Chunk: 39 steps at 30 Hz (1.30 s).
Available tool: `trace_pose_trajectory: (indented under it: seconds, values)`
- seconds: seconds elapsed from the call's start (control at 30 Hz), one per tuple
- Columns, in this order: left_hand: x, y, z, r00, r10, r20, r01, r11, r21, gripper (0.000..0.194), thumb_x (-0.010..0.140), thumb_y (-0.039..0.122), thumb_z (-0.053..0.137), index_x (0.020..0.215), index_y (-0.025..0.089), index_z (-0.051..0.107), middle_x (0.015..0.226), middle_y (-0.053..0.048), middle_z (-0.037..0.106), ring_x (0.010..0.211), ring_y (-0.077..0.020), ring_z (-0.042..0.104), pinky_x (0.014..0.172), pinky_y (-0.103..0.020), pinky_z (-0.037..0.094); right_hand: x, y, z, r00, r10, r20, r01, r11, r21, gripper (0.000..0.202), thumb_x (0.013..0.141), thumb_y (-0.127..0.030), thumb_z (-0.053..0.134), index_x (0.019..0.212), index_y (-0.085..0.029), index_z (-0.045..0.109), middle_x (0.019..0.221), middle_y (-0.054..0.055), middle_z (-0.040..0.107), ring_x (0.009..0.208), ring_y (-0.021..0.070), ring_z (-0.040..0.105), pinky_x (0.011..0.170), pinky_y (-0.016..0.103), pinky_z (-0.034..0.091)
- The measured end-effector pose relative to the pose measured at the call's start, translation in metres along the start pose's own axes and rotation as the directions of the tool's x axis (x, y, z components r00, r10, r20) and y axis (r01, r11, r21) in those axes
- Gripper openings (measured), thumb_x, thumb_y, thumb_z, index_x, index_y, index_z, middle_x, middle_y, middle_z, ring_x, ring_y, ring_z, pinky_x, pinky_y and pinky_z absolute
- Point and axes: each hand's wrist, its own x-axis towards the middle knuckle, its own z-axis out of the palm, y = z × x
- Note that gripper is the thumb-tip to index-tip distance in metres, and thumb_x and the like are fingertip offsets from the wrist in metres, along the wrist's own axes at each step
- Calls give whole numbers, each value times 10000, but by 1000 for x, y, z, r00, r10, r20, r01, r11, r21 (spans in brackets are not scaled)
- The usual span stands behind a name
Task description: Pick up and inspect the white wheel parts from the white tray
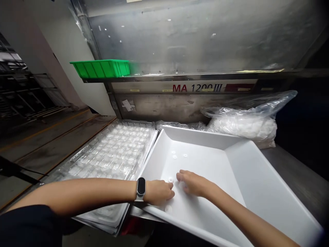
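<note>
Both hands are inside a large white bin (208, 145). My left hand (159, 192), with a watch at its wrist, is low at the bin's left side, its fingers curled beside a small white round part (171, 179); what they hold, if anything, is hidden. Just right of it is my right hand (192, 183), fingers bent downward and partly blurred, their grip unclear. Further back on the bin floor lie several small white round parts (174, 157). A clear plastic tray (110, 151) with rows of pockets stands left of the bin, under my left forearm.
Behind the bin at the right sits a clear bag (244, 127) of white pieces. A green basket (102, 68) rests on a metal ledge (180, 77) at the upper left. A metal panel (167, 106) rises behind the work surface.
</note>
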Motion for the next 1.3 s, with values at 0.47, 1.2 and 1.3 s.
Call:
trace_pose_trajectory:
  seconds: [0.47, 1.2, 1.3]
  values:
    - [32, -20, -13, 986, -104, -127, 112, 992, 57, 240, 923, 294, 568, 1115, 150, 580, 1155, -80, 591, 905, -162, 611, 768, -346, 554, 31, 47, -21, 975, 151, -165, -150, 989, 21, 273, 926, -310, 571, 1142, -142, 572, 1156, 86, 556, 980, 182, 573, 852, 380, 530]
    - [38, -4, -7, 994, -105, 25, 103, 856, -507, 292, 871, 297, 631, 1118, 154, 569, 1027, -52, 609, 906, -183, 600, 819, -400, 525, 36, 47, -17, 987, 150, -56, -43, 582, 812, 234, 919, -347, 567, 1007, -131, 549, 916, 30, 545, 769, 121, 528, 704, 283, 493]
    - [35, -11, -15, 984, -118, 136, 179, 558, -811, 266, 907, 370, 585, 1040, 140, 578, 875, -17, 614, 737, -133, 597, 700, -322, 526, -3, 46, -18, 981, 193, -34, -9, 217, 976, 310, 962, -447, 434, 1017, -148, 493, 810, 3, 475, 646, 92, 449, 589, 230, 418]
